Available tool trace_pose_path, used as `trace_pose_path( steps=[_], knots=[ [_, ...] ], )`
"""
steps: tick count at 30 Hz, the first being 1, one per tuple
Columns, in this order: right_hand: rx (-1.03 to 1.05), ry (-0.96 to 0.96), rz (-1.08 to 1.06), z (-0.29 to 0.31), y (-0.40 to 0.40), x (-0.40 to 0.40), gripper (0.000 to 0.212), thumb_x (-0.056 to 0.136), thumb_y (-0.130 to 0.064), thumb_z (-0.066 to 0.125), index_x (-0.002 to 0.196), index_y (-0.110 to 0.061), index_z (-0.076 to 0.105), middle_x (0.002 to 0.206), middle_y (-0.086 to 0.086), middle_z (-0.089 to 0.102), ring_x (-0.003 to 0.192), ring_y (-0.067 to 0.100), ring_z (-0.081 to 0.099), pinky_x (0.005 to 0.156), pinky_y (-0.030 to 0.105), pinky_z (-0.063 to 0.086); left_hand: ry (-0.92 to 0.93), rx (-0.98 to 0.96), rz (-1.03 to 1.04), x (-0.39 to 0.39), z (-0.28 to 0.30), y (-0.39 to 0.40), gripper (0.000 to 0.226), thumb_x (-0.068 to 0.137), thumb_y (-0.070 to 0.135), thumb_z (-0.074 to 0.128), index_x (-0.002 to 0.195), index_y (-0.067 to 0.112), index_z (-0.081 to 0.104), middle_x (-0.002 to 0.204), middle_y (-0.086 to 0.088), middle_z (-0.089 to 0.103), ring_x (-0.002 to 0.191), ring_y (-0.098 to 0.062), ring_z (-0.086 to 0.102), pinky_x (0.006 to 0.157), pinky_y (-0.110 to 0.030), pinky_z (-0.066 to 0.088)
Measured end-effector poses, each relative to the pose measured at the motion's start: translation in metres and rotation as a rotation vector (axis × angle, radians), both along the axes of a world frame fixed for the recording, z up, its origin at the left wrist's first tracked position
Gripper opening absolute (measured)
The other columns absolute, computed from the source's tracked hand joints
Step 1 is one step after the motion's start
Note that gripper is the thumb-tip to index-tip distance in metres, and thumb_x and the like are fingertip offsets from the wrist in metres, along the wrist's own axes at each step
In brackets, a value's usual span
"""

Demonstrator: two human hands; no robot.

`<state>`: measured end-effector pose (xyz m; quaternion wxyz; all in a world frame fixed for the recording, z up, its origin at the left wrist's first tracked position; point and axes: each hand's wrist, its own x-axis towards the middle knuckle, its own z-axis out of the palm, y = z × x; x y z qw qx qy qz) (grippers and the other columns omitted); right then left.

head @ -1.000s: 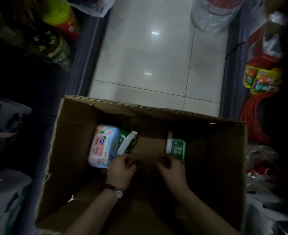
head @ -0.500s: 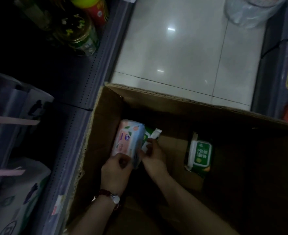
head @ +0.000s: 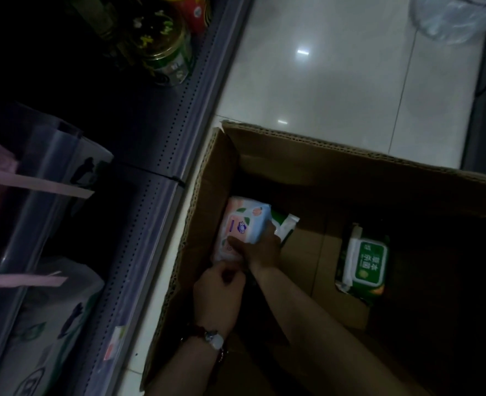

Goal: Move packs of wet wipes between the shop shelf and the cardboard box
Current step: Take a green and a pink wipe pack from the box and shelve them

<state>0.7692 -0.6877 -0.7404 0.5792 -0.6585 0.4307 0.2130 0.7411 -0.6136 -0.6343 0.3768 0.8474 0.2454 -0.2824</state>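
Observation:
An open cardboard box (head: 321, 145) stands on the floor beside the shop shelf (head: 161, 155). At its left wall a pink wet-wipes pack (head: 243, 224) stands on end. My right hand (head: 260, 247) grips it, thumb across the front and fingers behind its right side. My left hand (head: 219, 290), with a watch on the wrist, curls its fingers at the pack's lower edge. A green-and-white pack (head: 286, 225) sits half hidden just behind the pink one. Another green pack (head: 364, 261) leans further right in the box.
Jars and bottles (head: 167, 55) stand on the dark shelf at upper left. Large plastic-wrapped packs (head: 44, 318) with pink handles fill the shelf at lower left. White floor tiles (head: 336, 90) lie beyond the box, with a clear plastic bag (head: 450, 15) at top right.
My right hand moved left across the box from the green pack and took hold of the pink pack. My left hand shifted to the pack's lower edge. The view swung left.

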Motion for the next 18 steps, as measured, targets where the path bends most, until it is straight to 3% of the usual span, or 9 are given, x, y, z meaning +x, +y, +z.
trace_pose_path(
  steps=[3, 6, 9, 11, 13, 16, 18],
  knots=[
    [-0.019, -0.019, 0.015, -0.001, 0.004, -0.004, 0.111, 0.064, -0.019, 0.087, 0.152, -0.023, 0.020, 0.144, 0.014, 0.041, 0.130, 0.033, 0.044, 0.102, 0.052, 0.046, -0.001, -0.008, 0.022, 0.000, -0.002, 0.001, 0.019, 0.087, 0.015, 0.061, 0.102, 0.013, 0.073, 0.102, -0.008, 0.073, 0.099, -0.023, 0.065, 0.082, -0.026, 0.048],
    [0.034, -0.046, -0.046, 0.003, 0.000, -0.006, 0.108, 0.065, -0.013, 0.087, 0.151, -0.026, 0.021, 0.145, 0.013, 0.041, 0.132, 0.033, 0.042, 0.099, 0.045, 0.048, 0.011, -0.021, 0.028, 0.000, -0.002, 0.002, 0.019, 0.087, 0.016, 0.061, 0.103, 0.013, 0.073, 0.102, -0.008, 0.072, 0.099, -0.023, 0.065, 0.083, -0.027, 0.048],
    [0.165, -0.039, -0.111, 0.016, -0.013, 0.000, 0.106, 0.066, -0.003, 0.085, 0.148, -0.026, 0.022, 0.140, 0.006, 0.044, 0.127, 0.029, 0.046, 0.084, 0.033, 0.047, 0.030, -0.035, 0.023, -0.001, -0.003, 0.002, 0.019, 0.088, 0.017, 0.060, 0.102, 0.013, 0.072, 0.102, -0.008, 0.072, 0.098, -0.024, 0.064, 0.084, -0.029, 0.049],
    [0.243, 0.014, -0.148, 0.025, -0.022, 0.005, 0.102, 0.065, -0.004, 0.085, 0.144, -0.025, 0.024, 0.125, 0.002, 0.049, 0.112, 0.023, 0.053, 0.073, 0.028, 0.050, 0.045, -0.056, 0.024, -0.002, -0.003, 0.002, 0.018, 0.089, 0.016, 0.059, 0.101, 0.013, 0.071, 0.101, -0.008, 0.071, 0.097, -0.024, 0.064, 0.083, -0.030, 0.050],
    [0.355, 0.091, -0.180, 0.033, -0.032, 0.005, 0.081, 0.067, -0.006, 0.084, 0.135, -0.017, 0.040, 0.120, 0.004, 0.060, 0.097, 0.021, 0.061, 0.059, 0.026, 0.052, 0.070, -0.070, 0.017, -0.001, -0.003, 0.002, 0.018, 0.090, 0.015, 0.057, 0.101, 0.013, 0.071, 0.099, -0.005, 0.070, 0.094, -0.021, 0.064, 0.076, -0.027, 0.051],
    [0.379, 0.129, -0.097, 0.036, -0.058, -0.013, 0.053, 0.071, -0.006, 0.081, 0.119, -0.009, 0.059, 0.113, 0.015, 0.069, 0.094, 0.027, 0.069, 0.069, 0.036, 0.059, 0.078, -0.067, -0.030, 0.000, -0.003, 0.000, 0.018, 0.091, 0.014, 0.056, 0.101, 0.014, 0.070, 0.099, -0.001, 0.068, 0.090, -0.015, 0.062, 0.064, -0.019, 0.043],
    [0.289, 0.078, -0.138, 0.042, -0.079, -0.033, 0.063, 0.065, -0.003, 0.085, 0.121, -0.008, 0.057, 0.113, 0.016, 0.069, 0.097, 0.030, 0.069, 0.077, 0.044, 0.060, 0.080, -0.040, -0.067, 0.002, -0.002, -0.006, 0.017, 0.090, 0.014, 0.057, 0.102, 0.013, 0.070, 0.100, -0.004, 0.068, 0.091, -0.017, 0.061, 0.066, -0.020, 0.041]
  ],
)
